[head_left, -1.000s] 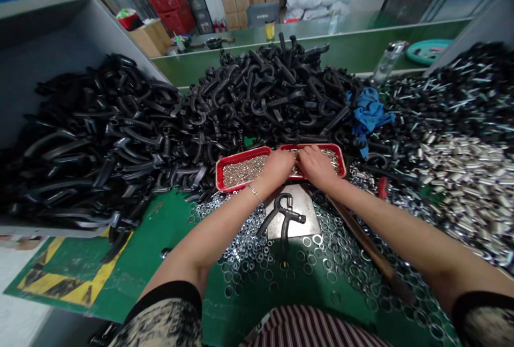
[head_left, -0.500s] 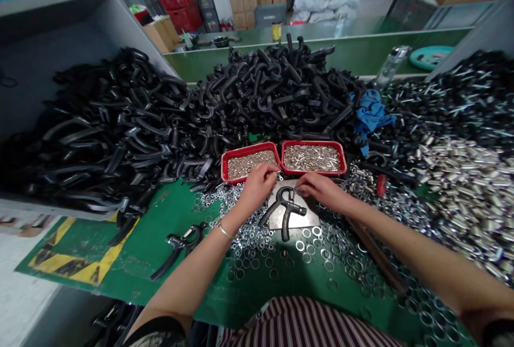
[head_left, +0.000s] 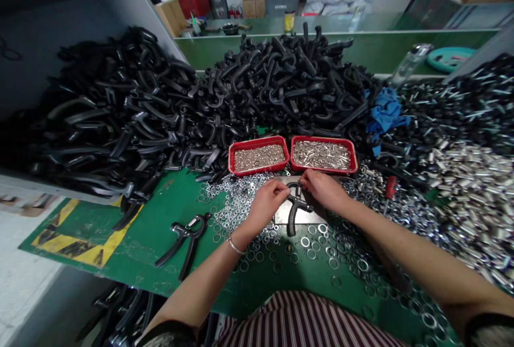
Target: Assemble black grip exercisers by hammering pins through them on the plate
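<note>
A black hand grip strengthener [head_left: 294, 213] with a small coil spring rests on a metal plate [head_left: 321, 214] in front of me. My left hand [head_left: 268, 201] is closed in a pinch at the left of its curved top. Whatever lies between those fingertips is too small to make out. On the other side, my right hand [head_left: 323, 188] pinches close to the upper end of the spring, and its fingertips hide what they hold. Another hand grip strengthener [head_left: 188, 237] lies on the green table left of my left forearm.
Behind my hands stand a red tray of small rivet-like parts [head_left: 259, 157] and a red tray of pins [head_left: 321, 154]. Black handles [head_left: 281, 82] are heaped beyond. Metal rings [head_left: 317, 242] surround the plate. A red-handled screwdriver [head_left: 390, 189] and silver sleeves [head_left: 474, 197] lie right.
My left hand has come down from the left tray's edge to the hand grip strengthener's top. My right hand has shifted slightly at the spring. The whole view has moved a little.
</note>
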Demonstrator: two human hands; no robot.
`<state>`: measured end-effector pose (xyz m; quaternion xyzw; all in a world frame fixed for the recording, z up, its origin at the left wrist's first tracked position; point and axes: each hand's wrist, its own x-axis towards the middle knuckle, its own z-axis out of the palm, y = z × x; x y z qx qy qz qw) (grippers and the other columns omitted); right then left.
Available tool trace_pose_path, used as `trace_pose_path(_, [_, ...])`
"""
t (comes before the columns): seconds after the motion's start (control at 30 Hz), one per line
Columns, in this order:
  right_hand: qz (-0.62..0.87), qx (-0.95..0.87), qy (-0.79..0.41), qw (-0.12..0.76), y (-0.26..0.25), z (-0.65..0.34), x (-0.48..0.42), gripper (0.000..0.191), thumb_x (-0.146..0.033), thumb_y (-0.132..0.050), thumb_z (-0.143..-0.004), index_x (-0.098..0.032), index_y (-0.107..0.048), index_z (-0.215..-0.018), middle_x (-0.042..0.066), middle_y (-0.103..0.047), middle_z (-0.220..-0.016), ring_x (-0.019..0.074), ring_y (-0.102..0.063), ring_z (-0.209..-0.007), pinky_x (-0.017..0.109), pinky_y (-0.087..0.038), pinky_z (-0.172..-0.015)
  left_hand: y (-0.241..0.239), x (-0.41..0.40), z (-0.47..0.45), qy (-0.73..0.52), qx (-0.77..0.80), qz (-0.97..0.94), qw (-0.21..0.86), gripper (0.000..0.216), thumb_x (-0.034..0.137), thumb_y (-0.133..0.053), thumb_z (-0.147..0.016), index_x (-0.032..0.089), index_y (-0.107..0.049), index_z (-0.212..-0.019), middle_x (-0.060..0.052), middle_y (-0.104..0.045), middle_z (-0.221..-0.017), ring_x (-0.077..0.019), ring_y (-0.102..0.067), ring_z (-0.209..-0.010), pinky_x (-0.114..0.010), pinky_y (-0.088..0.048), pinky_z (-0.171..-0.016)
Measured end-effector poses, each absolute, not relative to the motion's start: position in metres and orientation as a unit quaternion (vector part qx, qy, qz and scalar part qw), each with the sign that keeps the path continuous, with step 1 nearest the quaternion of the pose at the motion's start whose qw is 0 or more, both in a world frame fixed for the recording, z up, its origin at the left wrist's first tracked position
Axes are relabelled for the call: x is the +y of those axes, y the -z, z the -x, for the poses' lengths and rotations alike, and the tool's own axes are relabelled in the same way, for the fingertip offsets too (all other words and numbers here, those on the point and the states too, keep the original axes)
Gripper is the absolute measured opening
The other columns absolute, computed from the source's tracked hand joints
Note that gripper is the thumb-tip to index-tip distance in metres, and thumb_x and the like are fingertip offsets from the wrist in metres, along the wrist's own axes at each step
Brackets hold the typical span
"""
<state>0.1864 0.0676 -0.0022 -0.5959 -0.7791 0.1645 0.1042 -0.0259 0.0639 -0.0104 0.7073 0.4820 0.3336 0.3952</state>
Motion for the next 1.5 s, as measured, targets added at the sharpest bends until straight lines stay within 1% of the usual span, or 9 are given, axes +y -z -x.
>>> trace_pose_path(0.17, [0.542,-0.840,-0.022,0.003,-0.007,-0.171,0.063,0.017,-0.009,-0.045,-0.093,-0.013,-0.061,-0.097,0.016,-0.068,-0.097,0.0288,-0.063,-0.093,0.035,-0.045,-0.070,0.021,0.060,0.014,-0.315,0.462,-0.778,0.287,0.010,0.021,-0.067,-0.090,0.018,-0.064,-0.081,-0.004,-0.064,-0.089,-0.0199,-0.061,-0.091,-0.036,-0.048,-0.088])
trace_pose_path(0.33, [0.597,-0.802,-0.012,0.016,-0.018,-0.207,0.042,0.017,-0.026,-0.046,-0.100,-0.015,-0.056,-0.108,0.015,-0.067,-0.105,0.0277,-0.064,-0.097,0.033,-0.046,-0.069,0.019,0.055,0.014,-0.276,0.446,-0.822,0.221,0.011,0.023,-0.061,-0.094,0.018,-0.060,-0.085,-0.006,-0.063,-0.092,-0.0226,-0.059,-0.096,-0.039,-0.047,-0.091])
trace_pose_path(0.57, [0.714,-0.695,-0.030,-0.080,-0.019,-0.254,-0.020,0.022,-0.039,-0.053,-0.097,-0.017,-0.053,-0.098,0.014,-0.066,-0.096,0.0289,-0.065,-0.086,0.033,-0.042,-0.059,0.014,0.060,0.021,-0.248,0.428,-0.837,0.233,0.012,0.021,-0.058,-0.096,0.017,-0.058,-0.084,-0.005,-0.061,-0.091,-0.0207,-0.060,-0.091,-0.036,-0.050,-0.086])
trace_pose_path(0.77, [0.714,-0.696,-0.058,0.055,-0.005,-0.262,-0.024,0.018,-0.036,-0.051,-0.094,-0.019,-0.051,-0.090,0.013,-0.065,-0.091,0.0278,-0.063,-0.085,0.037,-0.047,-0.074,0.008,0.062,0.014,-0.156,0.365,-0.913,0.094,0.017,0.024,-0.052,-0.099,0.014,-0.062,-0.091,-0.008,-0.062,-0.095,-0.0228,-0.060,-0.093,-0.037,-0.050,-0.088])
trace_pose_path(1.0, [0.622,-0.716,-0.223,0.224,-0.032,-0.235,-0.028,0.035,-0.036,-0.042,-0.100,-0.020,-0.046,-0.131,0.010,-0.070,-0.110,0.0234,-0.069,-0.089,0.035,-0.052,-0.079,0.008,0.066,0.011,-0.118,0.313,-0.941,0.046,0.022,0.027,-0.048,-0.101,0.014,-0.064,-0.092,-0.008,-0.064,-0.098,-0.0225,-0.061,-0.096,-0.037,-0.049,-0.091])
trace_pose_path(1.1, [0.598,-0.741,-0.212,0.220,-0.036,-0.223,-0.017,0.038,-0.036,-0.039,-0.102,-0.020,-0.047,-0.136,0.013,-0.065,-0.129,0.0258,-0.066,-0.108,0.038,-0.050,-0.092,0.012,0.056,0.013,-0.154,0.336,-0.927,0.059,0.025,0.028,-0.044,-0.103,0.015,-0.064,-0.095,-0.009,-0.065,-0.103,-0.0221,-0.060,-0.099,-0.037,-0.048,-0.093])
trace_pose_path(1.2, [0.611,-0.744,-0.238,0.129,-0.034,-0.228,-0.002,0.036,-0.032,-0.038,-0.101,-0.017,-0.054,-0.130,0.014,-0.072,-0.112,0.0266,-0.070,-0.093,0.037,-0.052,-0.080,0.014,0.034,0.015,-0.178,0.387,-0.902,0.073,0.025,0.034,-0.048,-0.101,0.016,-0.063,-0.110,-0.012,-0.062,-0.118,-0.0258,-0.058,-0.110,-0.043,-0.047,-0.098])
trace_pose_path(1.33, [0.637,-0.714,-0.275,0.092,-0.039,-0.238,0.002,0.036,-0.032,-0.040,-0.100,-0.014,-0.057,-0.126,0.008,-0.072,-0.083,0.0237,-0.069,-0.074,0.033,-0.050,-0.069,0.015,0.011,0.012,-0.204,0.463,-0.854,0.122,0.053,0.038,-0.063,-0.092,0.018,-0.048,-0.138,-0.017,-0.051,-0.136,-0.0332,-0.049,-0.126,-0.053,-0.042,-0.106])
trace_pose_path(1.5, [0.607,-0.739,-0.214,0.198,-0.052,-0.219,-0.019,0.044,-0.039,-0.034,-0.104,-0.021,-0.049,-0.141,0.011,-0.073,-0.112,0.0254,-0.071,-0.094,0.036,-0.054,-0.080,0.022,0.012,0.006,-0.266,0.465,-0.822,0.192,0.082,0.027,-0.064,-0.089,0.015,-0.016,-0.154,-0.021,-0.047,-0.140,-0.0350,-0.046,-0.131,-0.055,-0.038,-0.110])
